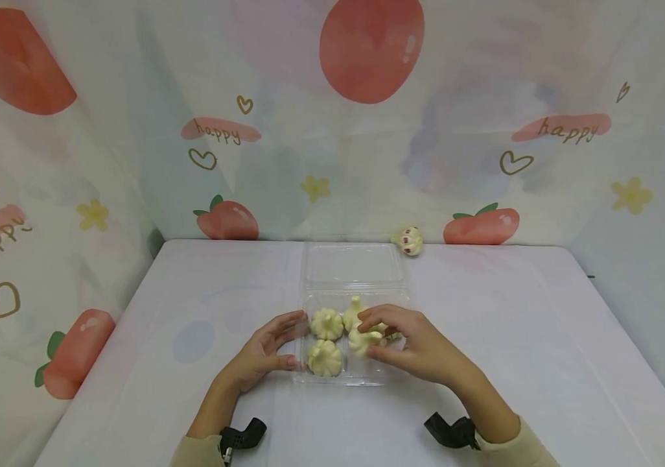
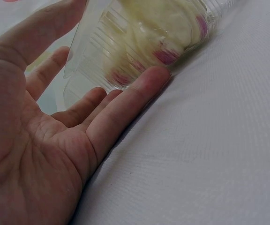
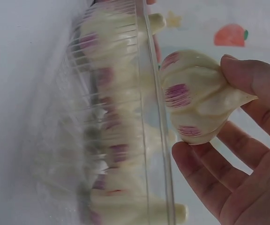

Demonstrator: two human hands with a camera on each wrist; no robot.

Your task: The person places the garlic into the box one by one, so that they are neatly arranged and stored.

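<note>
A clear plastic box (image 1: pixel 361 377) lies open on the table, its lid (image 1: pixel 353 267) folded back toward the wall. Several pale garlic bulbs with purple patches sit inside, including one at back left (image 1: pixel 326 323) and one at front left (image 1: pixel 325 359). My right hand (image 1: pixel 420 340) pinches another garlic bulb (image 3: pixel 196 98) between thumb and fingers, above the box's rim in the right wrist view. That hand partly hides the bulbs on the right side. At the box's left wall, my left hand (image 1: pixel 262 347) rests with extended fingers; one fingertip (image 2: pixel 153 79) touches the plastic.
One more garlic bulb (image 1: pixel 410 241) lies at the table's back edge, right of the lid. A white cloth covers the table (image 1: pixel 513 324). Behind and to the left hangs a printed curtain (image 1: pixel 286 149).
</note>
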